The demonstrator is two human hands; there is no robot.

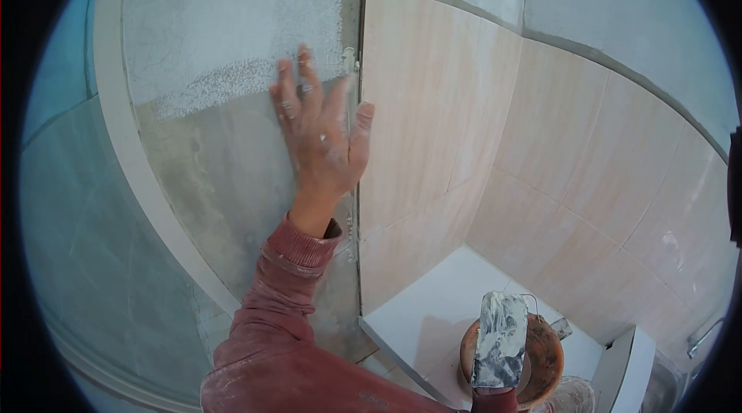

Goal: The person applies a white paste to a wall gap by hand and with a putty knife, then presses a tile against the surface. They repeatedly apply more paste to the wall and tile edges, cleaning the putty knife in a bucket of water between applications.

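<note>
My left hand [323, 135] is raised with fingers spread and holds nothing. White smears mark its back and fingers. It is beside the left edge of a beige wall tile [433, 96], over the bare grey wall strip [232, 158]. Low in the view, a trowel [501, 339] has its flat blade coated in white paste. Only the cuff of my right sleeve [495, 401] shows at the trowel's lower end, and the blade hides the right hand that holds it. Behind the blade stands an orange-brown bucket [550, 363].
A white ledge [440, 309] carries the bucket, and a tool end [562, 328] sticks out past its rim. Clear plastic [570, 395] lies beside it. At lower right are a metal sink [663, 384] and a tap [702, 339]. A pale frame [127, 142] runs down the left.
</note>
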